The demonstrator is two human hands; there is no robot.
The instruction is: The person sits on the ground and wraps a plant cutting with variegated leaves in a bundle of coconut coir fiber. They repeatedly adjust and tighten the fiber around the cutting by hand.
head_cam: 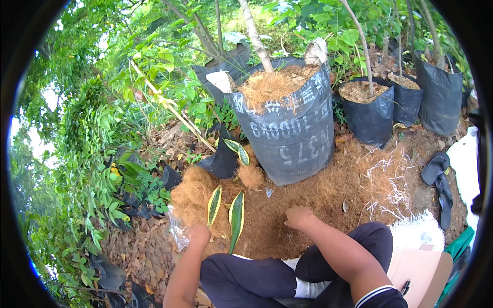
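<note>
My left hand [200,233] is at the edge of a heap of brown coconut fibre [193,192], beside a crinkled clear plastic sheet [177,230]. A snake plant leaf with yellow margins [214,205] rises right at its fingers; whether they grip it is hidden. A second, larger snake plant leaf [236,217] stands just to the right. My right hand [299,216] is low over the spread of brown fibre and soil [265,227], its fingers curled and turned from view. Farther off, a small variegated leaf pair [238,151] shows beside a fibre clump [251,176].
A large dark woven grow bag [289,134] bearing writing holds a tree trunk [256,36]. Black nursery bags [369,115] line the back right. Flip-flops [439,184], white sacking [418,233] and cardboard with a pen [414,269] lie right. Dry leaves [142,254] cover the left ground.
</note>
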